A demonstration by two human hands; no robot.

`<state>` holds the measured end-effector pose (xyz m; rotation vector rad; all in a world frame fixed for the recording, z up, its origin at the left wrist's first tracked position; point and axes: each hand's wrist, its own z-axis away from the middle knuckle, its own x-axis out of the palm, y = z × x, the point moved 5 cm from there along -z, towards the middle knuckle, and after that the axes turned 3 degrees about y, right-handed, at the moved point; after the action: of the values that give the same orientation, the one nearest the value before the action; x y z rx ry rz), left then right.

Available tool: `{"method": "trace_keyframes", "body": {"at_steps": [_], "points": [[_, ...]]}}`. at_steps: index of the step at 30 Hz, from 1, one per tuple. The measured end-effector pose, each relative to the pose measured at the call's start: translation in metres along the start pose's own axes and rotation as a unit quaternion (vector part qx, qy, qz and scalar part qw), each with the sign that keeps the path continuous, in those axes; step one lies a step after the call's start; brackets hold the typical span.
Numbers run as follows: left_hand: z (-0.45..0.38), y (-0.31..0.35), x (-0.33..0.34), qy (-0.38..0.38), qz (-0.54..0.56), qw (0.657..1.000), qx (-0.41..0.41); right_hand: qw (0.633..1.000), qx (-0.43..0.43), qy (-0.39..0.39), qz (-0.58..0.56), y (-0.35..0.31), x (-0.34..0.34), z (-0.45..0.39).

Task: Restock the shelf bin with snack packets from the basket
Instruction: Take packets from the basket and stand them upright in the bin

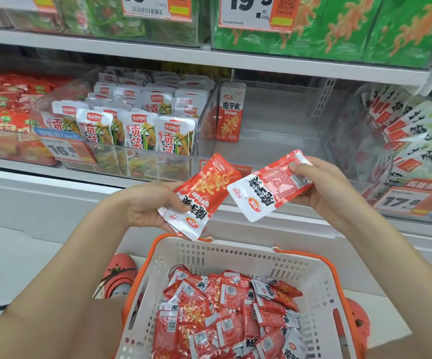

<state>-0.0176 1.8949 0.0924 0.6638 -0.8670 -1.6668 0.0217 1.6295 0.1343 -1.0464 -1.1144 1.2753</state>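
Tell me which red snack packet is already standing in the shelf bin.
The lone upright packet against the clear bin's left wall; the others are in the hands or piled in the basket.

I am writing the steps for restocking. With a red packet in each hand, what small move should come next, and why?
Probably lift the right hand forward and stand its red and white snack packet beside the single upright red packet in the nearly bare clear plastic shelf bin. The left hand holds another red packet.
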Motion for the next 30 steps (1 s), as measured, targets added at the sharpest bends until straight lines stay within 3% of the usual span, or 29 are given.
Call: {"method": "trace_keyframes", "body": {"at_steps": [5, 8, 11, 16, 21, 26, 30], "points": [[0.007, 0.003, 0.026, -0.097, 0.061, 0.993, -0.012, 0.991, -0.057, -0.107, -0.053, -0.004, 0.027, 0.014], [0.012, 0.009, 0.035, -0.125, 0.075, 0.989, -0.019, 0.966, -0.113, -0.201, -0.121, -0.014, 0.038, 0.021], [0.009, 0.007, 0.035, -0.135, 0.084, 0.986, -0.046, 0.938, -0.219, -0.269, 0.029, -0.019, 0.047, 0.026], [-0.005, 0.001, 0.025, -0.135, 0.074, 0.987, -0.045, 0.895, -0.342, -0.198, 0.206, -0.015, 0.041, 0.026], [-0.002, -0.004, 0.043, -0.225, -0.055, 0.973, 0.013, 0.802, -0.460, -0.147, 0.351, -0.005, 0.050, 0.027], [-0.004, -0.003, 0.042, -0.190, -0.055, 0.980, 0.010, 0.735, -0.436, -0.197, 0.481, 0.008, 0.054, 0.033], [-0.004, -0.008, 0.046, -0.206, -0.129, 0.970, 0.007, 0.694, -0.423, -0.184, 0.553, 0.017, 0.059, 0.035]]}}
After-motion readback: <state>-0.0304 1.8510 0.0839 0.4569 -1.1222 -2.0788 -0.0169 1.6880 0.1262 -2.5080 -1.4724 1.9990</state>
